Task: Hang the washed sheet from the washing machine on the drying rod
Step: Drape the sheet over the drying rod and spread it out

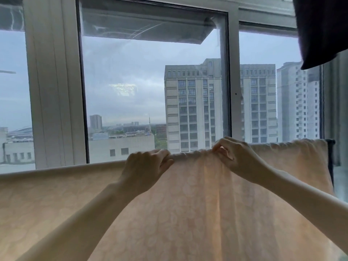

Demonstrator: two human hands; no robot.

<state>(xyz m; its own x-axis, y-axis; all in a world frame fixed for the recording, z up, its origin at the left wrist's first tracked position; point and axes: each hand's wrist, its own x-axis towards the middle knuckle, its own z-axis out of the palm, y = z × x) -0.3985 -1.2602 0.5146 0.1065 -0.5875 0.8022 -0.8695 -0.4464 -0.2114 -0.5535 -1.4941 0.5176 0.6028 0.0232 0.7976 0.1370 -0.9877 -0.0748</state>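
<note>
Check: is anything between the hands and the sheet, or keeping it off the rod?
Nothing visible. Both the left hand and right hand already grip the sheet at its top fold, where it hangs draped; the rod itself is hidden beneath.

The sheet hangs before the window; a dark cloth hangs upper right.

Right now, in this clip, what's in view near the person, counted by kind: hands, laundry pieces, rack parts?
Hands: 2, the left hand and the right hand, both gripping the sheet's top edge.
Laundry pieces: 2, the peach sheet and a dark cloth hanging top right.
Rack parts: 1, a dark rack post at the sheet's right end.
Total: 5
</note>
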